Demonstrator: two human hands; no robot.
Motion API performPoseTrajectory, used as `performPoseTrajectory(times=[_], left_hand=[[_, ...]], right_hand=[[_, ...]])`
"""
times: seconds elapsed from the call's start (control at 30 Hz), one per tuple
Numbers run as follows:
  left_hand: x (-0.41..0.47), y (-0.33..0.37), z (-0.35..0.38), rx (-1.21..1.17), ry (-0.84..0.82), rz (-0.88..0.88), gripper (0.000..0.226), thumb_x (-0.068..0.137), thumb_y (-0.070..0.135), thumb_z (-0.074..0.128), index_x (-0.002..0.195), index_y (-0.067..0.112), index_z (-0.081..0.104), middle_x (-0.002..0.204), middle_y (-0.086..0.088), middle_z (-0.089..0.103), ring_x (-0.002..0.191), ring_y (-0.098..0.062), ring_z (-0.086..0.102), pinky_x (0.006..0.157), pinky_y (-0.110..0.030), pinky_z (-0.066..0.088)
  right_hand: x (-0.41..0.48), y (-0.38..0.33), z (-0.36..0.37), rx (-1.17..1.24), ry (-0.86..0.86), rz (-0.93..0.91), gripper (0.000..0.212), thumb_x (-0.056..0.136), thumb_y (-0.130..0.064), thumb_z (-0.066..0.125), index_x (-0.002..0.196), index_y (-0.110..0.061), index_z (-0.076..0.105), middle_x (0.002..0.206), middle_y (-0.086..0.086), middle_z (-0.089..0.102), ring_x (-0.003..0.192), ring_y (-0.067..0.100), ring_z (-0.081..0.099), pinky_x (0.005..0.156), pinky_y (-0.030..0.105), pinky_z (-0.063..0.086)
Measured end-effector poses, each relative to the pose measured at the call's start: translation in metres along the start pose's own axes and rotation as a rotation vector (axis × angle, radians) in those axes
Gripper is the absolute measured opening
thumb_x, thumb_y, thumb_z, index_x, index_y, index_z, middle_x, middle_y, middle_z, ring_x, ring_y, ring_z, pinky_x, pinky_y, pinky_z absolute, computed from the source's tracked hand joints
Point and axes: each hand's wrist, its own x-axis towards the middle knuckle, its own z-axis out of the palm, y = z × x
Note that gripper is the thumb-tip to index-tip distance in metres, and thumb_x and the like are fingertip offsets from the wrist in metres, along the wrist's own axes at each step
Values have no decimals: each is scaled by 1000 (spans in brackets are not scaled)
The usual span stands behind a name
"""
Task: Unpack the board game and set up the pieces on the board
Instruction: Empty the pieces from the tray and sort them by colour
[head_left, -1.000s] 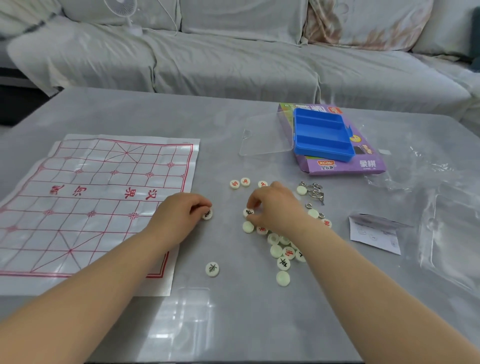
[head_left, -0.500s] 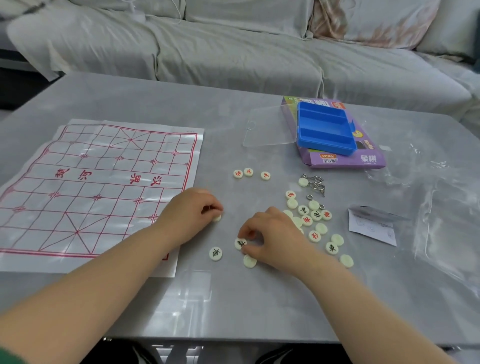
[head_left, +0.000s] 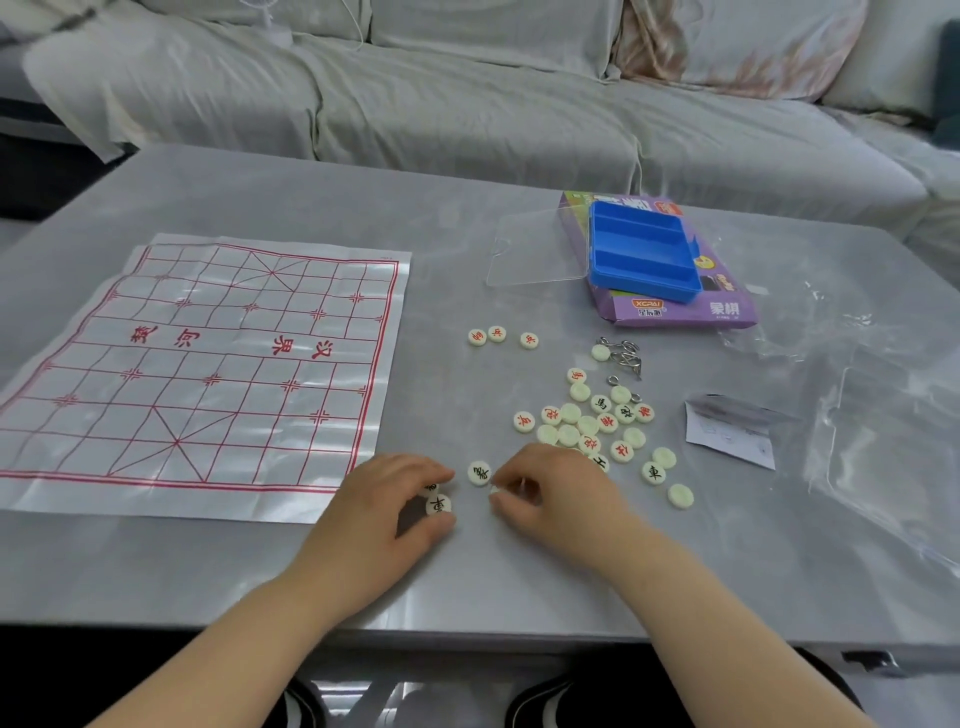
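A white board sheet (head_left: 208, 374) with a red grid lies flat at the table's left, with no pieces on it. Several cream round pieces with red or black characters lie in a loose pile (head_left: 597, 426) right of centre. Three red pieces (head_left: 497, 335) sit apart above it. My left hand (head_left: 395, 504) rests just off the sheet's lower right corner, its fingers curled round a black-character piece (head_left: 439, 504), with a second piece partly hidden beside it. My right hand (head_left: 550, 493) pinches a small cream piece. One black-character piece (head_left: 479, 473) lies between the hands.
A blue tray (head_left: 641, 254) rests on the purple game box (head_left: 727, 309), a clear lid (head_left: 537, 249) beside them. Metal rings (head_left: 621, 351) lie by the pile. A folded paper (head_left: 730, 434) and crumpled plastic wrap (head_left: 878, 415) cover the right. A sofa stands behind the table.
Both hands have drawn back toward the table's near edge, taking pieces with them. Black pieces now gather between the hands, and the pile right of centre lies uncovered.
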Motion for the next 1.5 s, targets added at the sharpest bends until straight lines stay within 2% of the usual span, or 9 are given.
performPoseTrajectory(times=[0.07, 0.27, 0.43, 0.67, 0.83, 1.0, 1.07, 1.27, 1.5], left_hand=[[-4, -1, 3, 38, 23, 27, 44, 73, 44, 47, 97, 14, 68, 94, 1, 68, 95, -8, 45, 80, -22, 40], [-5, 4, 2, 131, -25, 35, 39, 74, 41, 45, 94, 17, 68, 93, 3, 69, 93, -8, 47, 80, -16, 41], [-8, 9, -4, 167, -90, 1, 41, 73, 44, 43, 94, 19, 68, 92, 6, 69, 83, -11, 64, 72, -23, 49], [-7, 9, -2, 120, -45, 42, 39, 72, 42, 46, 96, 17, 65, 91, 2, 69, 93, -9, 45, 87, -21, 31], [-8, 11, 0, -53, 52, 3, 63, 72, 55, 30, 112, 19, 62, 111, 18, 52, 103, 12, 34, 88, 2, 22], [27, 23, -2, 2, -27, 99, 56, 78, 46, 32, 115, 16, 61, 110, 15, 51, 105, 5, 40, 81, 4, 20], [50, 21, 1, 51, -70, 94, 45, 86, 38, 39, 121, 15, 56, 120, 10, 52, 118, -11, 43, 85, -3, 21], [104, 27, 17, 283, -249, 106, 44, 91, 33, 48, 132, 20, 42, 136, 2, 42, 124, -15, 36, 97, -23, 25], [115, 30, 30, 422, -203, 235, 36, 94, 33, 41, 126, 20, 52, 126, 1, 49, 115, -17, 42, 88, -24, 28]], right_hand=[[0, 1, -4, 55, 26, 41, 22, 89, -16, 51, 103, -14, 67, 106, 1, 65, 90, 11, 54, 64, 8, 33], [2, 6, -4, 99, 53, 114, 22, 90, -14, 50, 103, -13, 68, 107, 1, 65, 83, 7, 48, 61, 10, 33], [-3, 3, 2, 33, 130, 84, 23, 90, -16, 51, 108, -12, 65, 109, 4, 57, 102, 17, 51, 71, 13, 25], [-17, -2, 4, 8, 43, -12, 29, 88, -22, 54, 116, -16, 60, 109, 1, 58, 100, 11, 47, 74, 11, 24], [-18, 18, -12, 40, 247, 140, 19, 85, -15, 58, 103, -13, 61, 92, -8, 44, 82, 8, 39, 65, 16, 26], [-29, 32, -12, 29, 199, 156, 29, 83, -22, 62, 111, -16, 56, 98, -10, 40, 87, 6, 38, 73, 14, 28], [-31, 34, -6, 35, 203, 154, 32, 83, -24, 62, 113, -17, 56, 101, -9, 42, 89, 5, 37, 77, 13, 28], [-34, 38, 15, 91, 334, 166, 43, 61, -48, 53, 84, -12, 60, 72, -21, 35, 75, 0, 33, 66, 11, 27], [-30, 40, 20, -129, 536, 104, 25, 69, -32, 45, 60, -14, 60, 56, -3, 54, 65, 12, 42, 61, 20, 35]])
